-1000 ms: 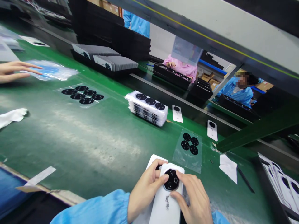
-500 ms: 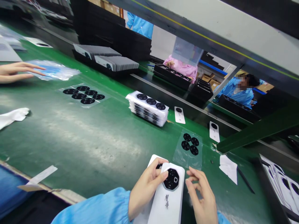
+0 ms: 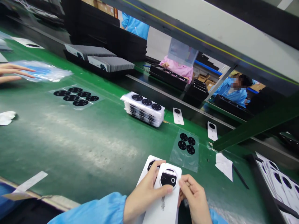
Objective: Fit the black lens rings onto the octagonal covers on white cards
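At the far left a co-worker's hand (image 3: 11, 73) is lying on a clear plastic bag (image 3: 44, 71), with a film sheet of black lens rings (image 3: 74, 96) just beside it on the green worktop (image 3: 77, 140). A stack of white covers (image 3: 143, 109) is sitting mid-belt. Low in view, the left hand (image 3: 144, 194) is gripping the white back cover (image 3: 164, 199), thumb pressing beside its black camera ring (image 3: 168, 179). The right hand (image 3: 195, 199) is pinching the cover's right edge. A second sheet of rings (image 3: 185, 143) is lying just beyond.
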### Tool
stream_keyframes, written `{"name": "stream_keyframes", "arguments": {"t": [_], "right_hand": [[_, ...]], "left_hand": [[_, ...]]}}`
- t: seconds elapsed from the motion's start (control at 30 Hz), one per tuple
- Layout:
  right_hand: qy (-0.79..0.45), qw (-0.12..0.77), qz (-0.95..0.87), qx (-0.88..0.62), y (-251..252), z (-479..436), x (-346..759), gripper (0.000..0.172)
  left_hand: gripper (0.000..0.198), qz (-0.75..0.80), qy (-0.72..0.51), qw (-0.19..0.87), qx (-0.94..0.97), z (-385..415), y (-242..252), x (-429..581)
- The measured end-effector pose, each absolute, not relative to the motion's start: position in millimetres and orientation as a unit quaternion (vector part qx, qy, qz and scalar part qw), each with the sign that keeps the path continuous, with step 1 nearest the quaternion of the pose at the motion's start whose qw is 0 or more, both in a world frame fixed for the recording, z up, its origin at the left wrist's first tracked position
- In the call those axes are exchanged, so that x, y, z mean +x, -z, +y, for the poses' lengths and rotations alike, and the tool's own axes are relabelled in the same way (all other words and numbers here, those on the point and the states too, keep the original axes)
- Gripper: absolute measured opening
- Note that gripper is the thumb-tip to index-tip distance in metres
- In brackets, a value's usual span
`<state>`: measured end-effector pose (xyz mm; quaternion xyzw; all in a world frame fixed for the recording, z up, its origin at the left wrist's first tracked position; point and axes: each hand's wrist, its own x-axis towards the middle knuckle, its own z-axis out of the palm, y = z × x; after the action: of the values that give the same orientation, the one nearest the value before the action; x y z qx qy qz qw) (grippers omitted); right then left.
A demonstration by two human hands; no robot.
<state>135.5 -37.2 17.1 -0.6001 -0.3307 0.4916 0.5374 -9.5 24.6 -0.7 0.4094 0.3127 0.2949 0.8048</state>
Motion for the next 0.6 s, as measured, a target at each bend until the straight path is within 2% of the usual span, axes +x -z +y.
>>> {"name": "stream_keyframes", "arguments": {"t": [0.1, 0.6], "right_hand": [[-0.488, 0.539, -0.33, -0.602, -19, -38, 134, 0.034], [-0.476, 0.549, -0.35, -0.591, -19, -38, 132, 0.033]], "left_hand": [[0.08, 0.323, -0.281, 0.815, 0.391, 22, -6, -11], [0.076, 0.325, -0.267, 0.814, 0.401, 23, -18, -11]]}}
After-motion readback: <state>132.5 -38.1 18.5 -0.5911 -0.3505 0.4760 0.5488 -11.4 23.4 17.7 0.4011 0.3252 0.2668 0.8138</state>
